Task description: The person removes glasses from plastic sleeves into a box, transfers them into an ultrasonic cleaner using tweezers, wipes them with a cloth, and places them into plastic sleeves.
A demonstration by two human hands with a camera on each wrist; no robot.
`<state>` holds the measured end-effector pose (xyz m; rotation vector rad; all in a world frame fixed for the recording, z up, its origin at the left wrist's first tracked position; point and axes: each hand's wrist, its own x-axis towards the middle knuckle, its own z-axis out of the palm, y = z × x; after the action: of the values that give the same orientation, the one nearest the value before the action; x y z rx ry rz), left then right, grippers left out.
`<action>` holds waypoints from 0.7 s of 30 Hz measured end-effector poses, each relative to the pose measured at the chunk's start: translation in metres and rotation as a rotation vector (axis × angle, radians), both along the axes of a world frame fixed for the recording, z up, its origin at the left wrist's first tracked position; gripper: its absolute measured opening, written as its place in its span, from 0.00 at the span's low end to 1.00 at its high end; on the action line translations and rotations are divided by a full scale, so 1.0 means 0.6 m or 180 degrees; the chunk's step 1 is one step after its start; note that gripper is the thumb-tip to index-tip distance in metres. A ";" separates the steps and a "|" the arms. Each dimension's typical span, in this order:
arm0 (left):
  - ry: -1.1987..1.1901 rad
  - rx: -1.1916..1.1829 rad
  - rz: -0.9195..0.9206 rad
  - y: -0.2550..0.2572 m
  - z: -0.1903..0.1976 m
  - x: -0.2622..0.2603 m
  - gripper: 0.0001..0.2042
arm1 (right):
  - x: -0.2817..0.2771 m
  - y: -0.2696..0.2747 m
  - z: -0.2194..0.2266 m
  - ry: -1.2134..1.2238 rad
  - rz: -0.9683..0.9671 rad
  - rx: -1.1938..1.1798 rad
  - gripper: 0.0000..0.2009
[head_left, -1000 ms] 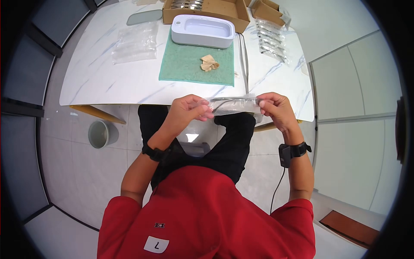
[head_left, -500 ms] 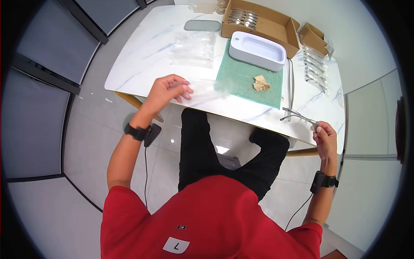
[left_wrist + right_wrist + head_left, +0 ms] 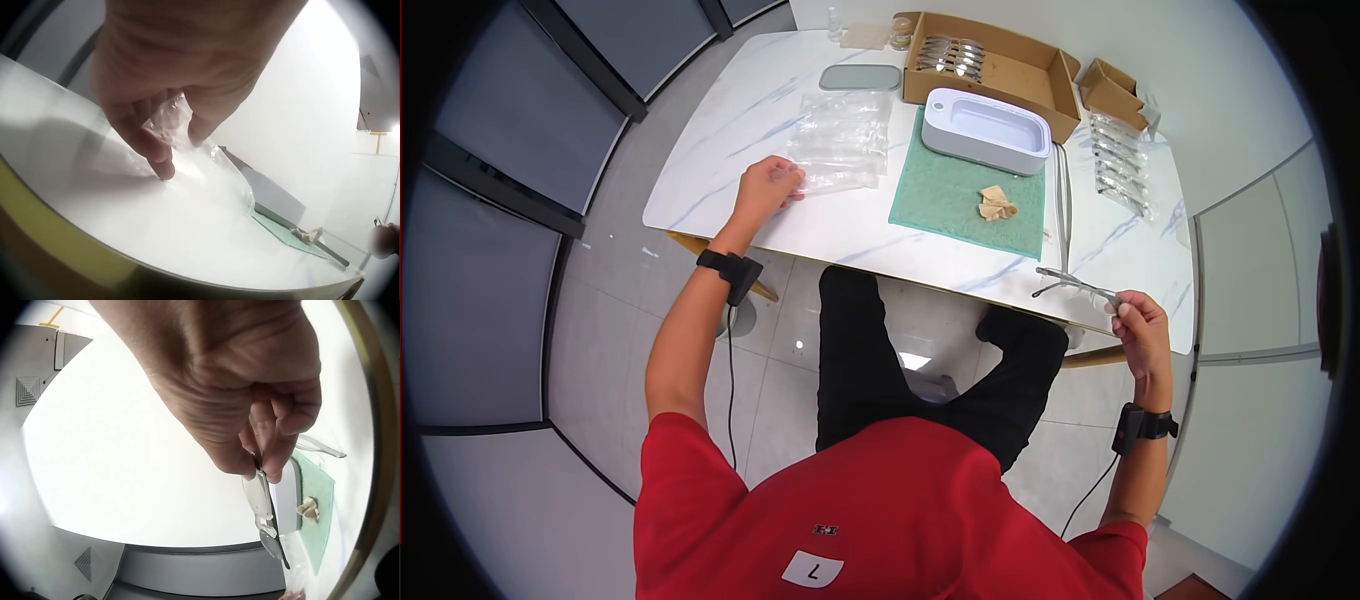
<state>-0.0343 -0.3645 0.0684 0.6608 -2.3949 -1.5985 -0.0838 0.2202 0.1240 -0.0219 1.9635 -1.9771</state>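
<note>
My left hand is low over the left part of the table, its fingers and thumb curled about the end of a clear plastic bag. In the left wrist view the film rises between the thumb and fingers. That bag lies along the near edge of other clear bags. Off the table's right front edge, my right hand pinches a pair of eyeglasses near one end, with thin dark temples pointing left. The right wrist view shows a clear lens below the fingertips.
A green cloth bears a white cleaner tub and a crumpled beige cloth. Behind stands a cardboard box with several glasses. Bagged glasses lie right, a grey lid left. A grey cable crosses the table.
Both hands held the bag with the glasses together at first. They then parted: the glasses went right in my right hand, the bag left, and it now lies by the other bags.
</note>
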 end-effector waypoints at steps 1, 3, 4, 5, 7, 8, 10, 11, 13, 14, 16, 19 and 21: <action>-0.0117 -0.0280 0.0105 0.004 0.000 -0.001 0.12 | 0.000 0.001 -0.003 0.0014 -0.0012 -0.0026 0.07; 0.0045 -0.1053 0.0151 -0.010 -0.027 -0.007 0.13 | -0.001 -0.005 -0.004 0.0004 -0.0060 0.0088 0.08; 0.0224 -0.1809 0.0193 -0.013 -0.039 -0.018 0.14 | 0.001 -0.004 -0.003 -0.0017 -0.0127 0.0212 0.08; 0.0367 -0.2192 0.0290 -0.009 -0.041 -0.020 0.17 | 0.001 -0.004 -0.002 -0.0056 -0.0133 0.0175 0.09; 0.0221 -0.2311 0.0321 0.001 -0.030 -0.019 0.18 | 0.000 -0.005 0.002 -0.0042 -0.0109 0.0161 0.09; 0.0117 -0.2290 0.0367 0.009 -0.023 -0.019 0.18 | -0.001 0.000 0.001 -0.0022 -0.0223 0.0187 0.09; 0.0078 -0.2298 0.0306 0.019 -0.016 -0.020 0.18 | -0.006 0.005 0.000 -0.0040 -0.0080 -0.0038 0.09; -0.0029 -0.2331 0.0336 0.020 -0.015 -0.020 0.18 | -0.006 0.008 0.001 -0.0026 -0.0128 -0.0036 0.09; -0.0004 -0.2419 0.0321 0.018 -0.021 -0.024 0.18 | -0.011 0.011 0.003 -0.0002 -0.0161 -0.0009 0.09; -0.0010 -0.2505 0.0332 0.016 -0.025 -0.025 0.19 | -0.015 0.012 0.003 0.0003 -0.0179 -0.0009 0.09; 0.0034 -0.2487 0.0330 0.012 -0.029 -0.024 0.21 | -0.020 0.019 0.003 0.0003 -0.0280 -0.0005 0.08; 0.0045 -0.2413 0.0381 0.015 -0.032 -0.023 0.26 | -0.030 0.026 0.002 -0.0054 -0.0455 0.0002 0.08; 0.0011 -0.2363 0.0439 0.015 -0.034 -0.023 0.29 | -0.033 0.028 0.004 -0.0085 -0.0515 -0.0005 0.08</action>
<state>-0.0482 -0.3556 0.0478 0.6315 -2.5934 -0.5642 -0.1038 0.2372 0.1263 0.1672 2.0033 -2.0669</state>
